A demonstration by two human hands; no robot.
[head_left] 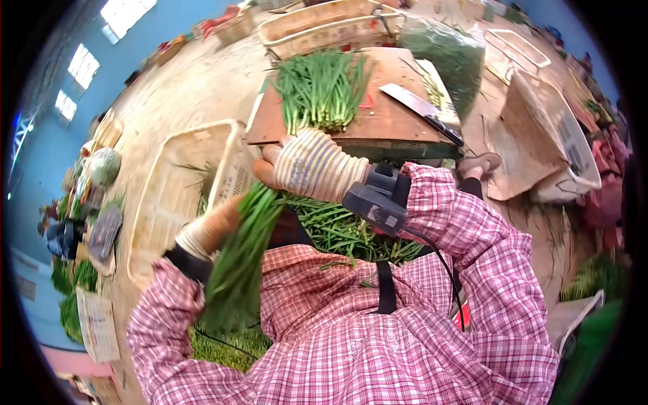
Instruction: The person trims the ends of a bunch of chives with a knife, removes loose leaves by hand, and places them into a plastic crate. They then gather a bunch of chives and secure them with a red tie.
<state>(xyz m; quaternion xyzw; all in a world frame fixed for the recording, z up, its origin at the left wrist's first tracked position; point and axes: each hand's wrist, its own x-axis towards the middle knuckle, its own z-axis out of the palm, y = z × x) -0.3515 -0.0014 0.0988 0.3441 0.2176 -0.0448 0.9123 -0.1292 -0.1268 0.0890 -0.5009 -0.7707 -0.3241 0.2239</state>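
Observation:
A bunch of long green chives [250, 229] hangs down in front of my body, its leaf ends drooping and blurred. My right hand [310, 165], in a striped knitted glove with orange-coated fingers, is closed round the bunch's upper end. Behind the leaves is my left hand [219, 223], in an orange-coated glove. The bunch covers its fingers, so their grip is hidden. Just beyond my right hand, a neat pile of chives [320, 88] lies on a brown board [385, 121]. A cleaver [418, 104] with a black handle rests to the pile's right.
Loose chives [337, 226] lie below my right forearm. A pale plastic crate [145, 223] stands at left, another crate [324, 27] behind the board. A clear bag of greens [445, 57] is at back right, near a cardboard-lined crate [574, 145]. Someone's shoe [480, 163] shows beside the board.

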